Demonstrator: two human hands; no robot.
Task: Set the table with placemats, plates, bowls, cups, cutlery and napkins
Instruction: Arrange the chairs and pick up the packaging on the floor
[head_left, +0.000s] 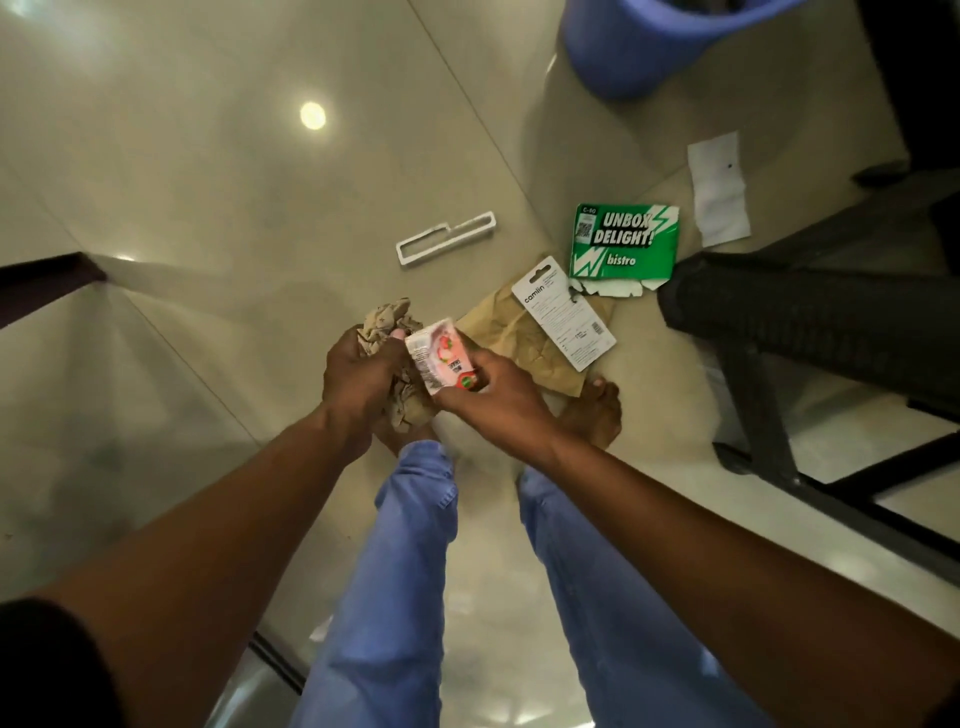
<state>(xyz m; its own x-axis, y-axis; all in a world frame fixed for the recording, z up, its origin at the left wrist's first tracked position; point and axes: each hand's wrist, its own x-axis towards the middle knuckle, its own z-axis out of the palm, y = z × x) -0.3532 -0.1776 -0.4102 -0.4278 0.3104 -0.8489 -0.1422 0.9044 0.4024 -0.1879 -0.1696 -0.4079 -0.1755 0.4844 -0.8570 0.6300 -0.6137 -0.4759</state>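
I look straight down at a tiled floor, and no tableware is in view. My left hand (358, 376) grips a crumpled wad of brown patterned paper (387, 319) at waist height. My right hand (493, 397) pinches a small white and pink packet (441, 361) with a red and green round mark, held against the paper wad. Both hands meet above my feet.
Litter lies on the floor ahead: a brown paper bag (506, 332), a white "camlin" card (563, 312), a torn green "bistro" box (623, 241), a white paper slip (719, 189) and a white plastic frame (447, 236). A blue bucket (654, 47) stands far right. A black chair (779, 306) is at right.
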